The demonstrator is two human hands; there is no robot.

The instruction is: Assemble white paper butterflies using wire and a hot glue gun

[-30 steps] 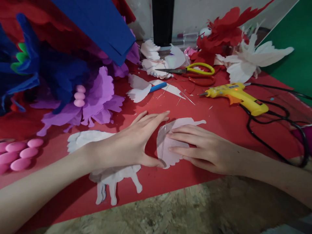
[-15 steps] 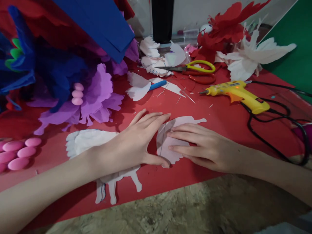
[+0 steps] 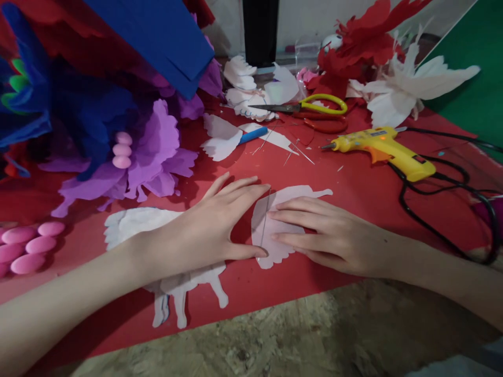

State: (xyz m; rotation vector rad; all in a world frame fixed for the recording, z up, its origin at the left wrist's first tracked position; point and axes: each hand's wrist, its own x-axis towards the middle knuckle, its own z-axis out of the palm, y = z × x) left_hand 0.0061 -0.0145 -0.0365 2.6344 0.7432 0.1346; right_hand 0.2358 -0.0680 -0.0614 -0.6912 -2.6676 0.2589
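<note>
- The left hand (image 3: pixel 216 225) stands wide apart, thumb and fingers bowed into a C; its forefinger and thumb tips come to either end of a thin wire (image 3: pixel 266 214), though I can't tell whether they grip it.
- The right hand (image 3: pixel 330 235) lies flat, fingers slightly apart, their tips on the pale cutout (image 3: pixel 281 254).
- That cutout rests on the red sheet (image 3: pixel 251 288) between the two hands, its left edge facing the C, its narrow tail poking out past the right hand's upper side.
- A small pocket of red shows between the left palm and the cutout.
- Nearer the person, a band of red runs to the sheet's slanting front edge.
- The left forearm crosses the white cutouts (image 3: pixel 135 225), whose leg-like strips point toward that edge.
- Beyond the hands, a red stretch reaches to the scissors (image 3: pixel 296 108) and glue gun (image 3: pixel 393 149).
- The black cord (image 3: pixel 493 230) loops close to the right forearm.
</note>
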